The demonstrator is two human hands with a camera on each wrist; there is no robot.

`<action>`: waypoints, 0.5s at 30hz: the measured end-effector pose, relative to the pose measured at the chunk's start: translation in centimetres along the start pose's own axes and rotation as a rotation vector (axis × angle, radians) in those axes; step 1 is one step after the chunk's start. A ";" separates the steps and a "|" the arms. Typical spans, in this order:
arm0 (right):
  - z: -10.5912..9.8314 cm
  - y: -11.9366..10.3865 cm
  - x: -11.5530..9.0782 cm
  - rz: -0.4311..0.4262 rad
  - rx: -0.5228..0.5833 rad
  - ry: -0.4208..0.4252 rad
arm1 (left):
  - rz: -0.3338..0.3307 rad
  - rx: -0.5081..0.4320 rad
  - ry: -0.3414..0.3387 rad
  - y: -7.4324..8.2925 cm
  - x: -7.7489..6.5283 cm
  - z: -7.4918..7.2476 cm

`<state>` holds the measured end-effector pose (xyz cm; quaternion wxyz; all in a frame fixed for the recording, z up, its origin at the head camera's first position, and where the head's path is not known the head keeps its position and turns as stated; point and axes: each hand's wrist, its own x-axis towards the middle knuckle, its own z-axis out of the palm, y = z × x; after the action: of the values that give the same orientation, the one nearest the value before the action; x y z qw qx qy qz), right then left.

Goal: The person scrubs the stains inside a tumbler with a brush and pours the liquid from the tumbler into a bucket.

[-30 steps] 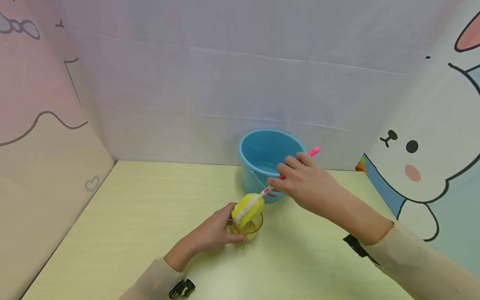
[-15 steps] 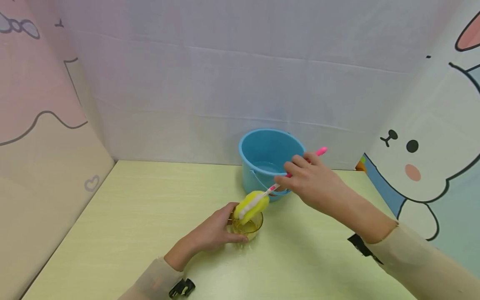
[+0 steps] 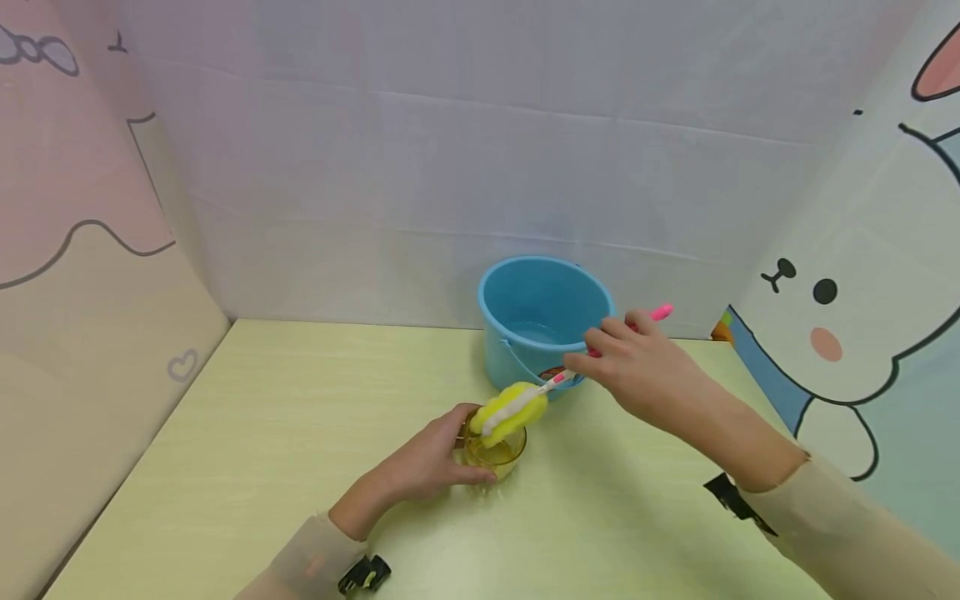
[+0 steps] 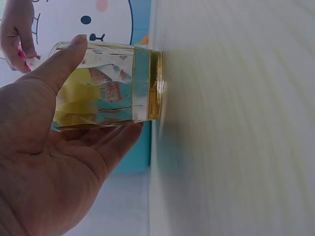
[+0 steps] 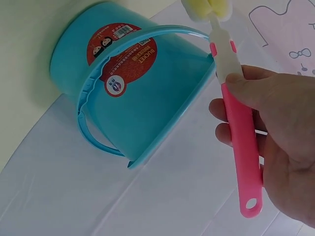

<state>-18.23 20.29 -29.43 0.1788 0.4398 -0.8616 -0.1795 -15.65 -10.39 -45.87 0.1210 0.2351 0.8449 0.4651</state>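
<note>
My left hand (image 3: 423, 462) grips a clear amber glass mug (image 4: 113, 83) that stands upright on the table, thumb on one side and fingers round the other. In my right hand (image 3: 637, 362) is a sponge brush (image 5: 241, 142) with a pink and white handle, held with the thumb along it. The brush's yellow and white sponge head (image 3: 510, 412) slants down into the mug's mouth. Through the mug wall in the left wrist view, yellow sponge shows inside near the rim.
A blue bucket (image 3: 498, 358) stands behind the mug, close to the back wall, its handle hanging down the front. It bears a red label (image 5: 140, 59). The pale yellow table (image 3: 315, 392) is bounded by cloth walls with cartoon prints.
My right hand has moved right and slightly down, tilting the sponge brush flatter; its head has shifted right over the mug. The left hand and mug have stayed in place.
</note>
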 end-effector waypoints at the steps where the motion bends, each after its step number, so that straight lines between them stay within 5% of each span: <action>1: 0.0 0.0 -0.1 0.006 0.004 -0.006 | -0.001 0.000 -0.001 0.0 0.0 0.0; 15: 1.0 0.4 -1.3 0.044 0.120 0.020 | 0.006 0.004 0.002 -0.1 0.1 0.0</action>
<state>-18.27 21.75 -30.31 0.1644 0.4325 -0.8785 -0.1190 -15.73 -10.37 -45.98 0.1182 0.2371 0.8452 0.4641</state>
